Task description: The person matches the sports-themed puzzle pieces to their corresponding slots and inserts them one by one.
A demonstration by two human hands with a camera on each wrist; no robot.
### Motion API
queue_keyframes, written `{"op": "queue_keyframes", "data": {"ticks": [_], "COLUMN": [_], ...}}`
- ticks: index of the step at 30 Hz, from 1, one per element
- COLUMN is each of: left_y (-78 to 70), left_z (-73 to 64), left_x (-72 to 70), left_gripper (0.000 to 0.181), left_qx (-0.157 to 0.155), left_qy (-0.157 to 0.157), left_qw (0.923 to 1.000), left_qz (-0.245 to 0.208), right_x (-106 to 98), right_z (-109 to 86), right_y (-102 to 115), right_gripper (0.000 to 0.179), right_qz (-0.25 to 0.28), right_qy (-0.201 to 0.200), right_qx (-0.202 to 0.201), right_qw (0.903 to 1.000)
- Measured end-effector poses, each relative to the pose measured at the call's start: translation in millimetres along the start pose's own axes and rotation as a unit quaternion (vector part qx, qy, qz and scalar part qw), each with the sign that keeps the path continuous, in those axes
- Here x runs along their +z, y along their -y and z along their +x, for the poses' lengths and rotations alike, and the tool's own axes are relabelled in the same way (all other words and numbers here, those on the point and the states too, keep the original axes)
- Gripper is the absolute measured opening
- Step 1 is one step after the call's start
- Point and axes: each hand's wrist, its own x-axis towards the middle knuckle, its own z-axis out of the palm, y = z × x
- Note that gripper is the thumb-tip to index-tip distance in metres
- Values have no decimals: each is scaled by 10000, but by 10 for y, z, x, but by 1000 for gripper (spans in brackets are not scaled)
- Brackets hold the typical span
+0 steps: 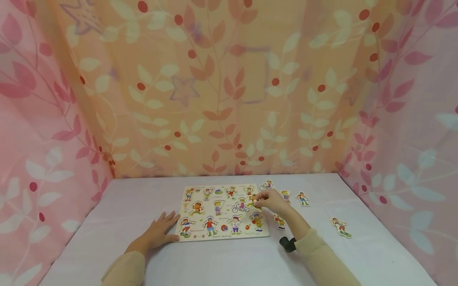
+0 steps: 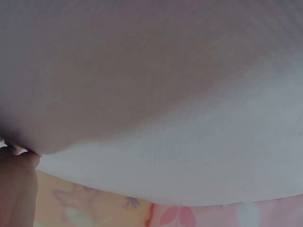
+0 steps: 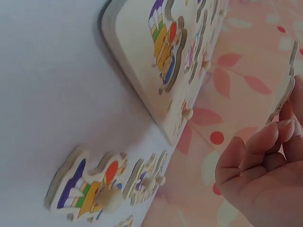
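A wooden puzzle board (image 1: 198, 199), printed with children doing sports, lies flat on the table. My left hand (image 1: 161, 231) rests at its left edge with fingers spread; in the left wrist view only a bit of that hand (image 2: 18, 187) shows at the lower left corner. Over the board's right side, my right hand (image 1: 274, 201) pinches a thin puzzle piece (image 1: 254, 202) with a child figure on it. Seen from the right wrist, the piece (image 3: 284, 90) is held edge-on, above the level of the board (image 3: 128, 52), with the fingers (image 3: 260, 142) curled at its lower end.
Loose knobbed pieces lie right of the board: a cyclist (image 1: 267, 185), a figure under the right forearm (image 1: 279, 222), a skater (image 1: 302, 198) and a skateboarder (image 1: 341, 227). A small black object (image 1: 287, 244) sits at the right wrist. Patterned curtains (image 1: 222, 87) enclose the table (image 1: 107, 222).
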Motion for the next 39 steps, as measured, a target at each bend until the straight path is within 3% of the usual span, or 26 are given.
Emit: {"op": "queue_keyframes", "data": {"ticks": [9, 20, 29, 39], "left_y": [27, 56, 17, 3], "left_z": [4, 13, -16, -11], "left_x": [18, 22, 14, -2], "left_gripper": [88, 87, 84, 85], "left_qx": [-132, -162, -28, -137], "left_qy": [48, 24, 7, 23], "left_qw": [9999, 9998, 10000, 9999], "left_qz": [38, 108, 36, 84], "right_x": [190, 475, 688, 967], "right_z": [74, 202, 251, 340], "right_y": [79, 119, 197, 236], "right_gripper": [6, 4, 6, 7], "right_qz": [-251, 51, 266, 1034], "right_qy": [67, 204, 15, 394], "right_qx": [-8, -88, 231, 780], "right_qw": [9997, 9997, 9994, 9908]}}
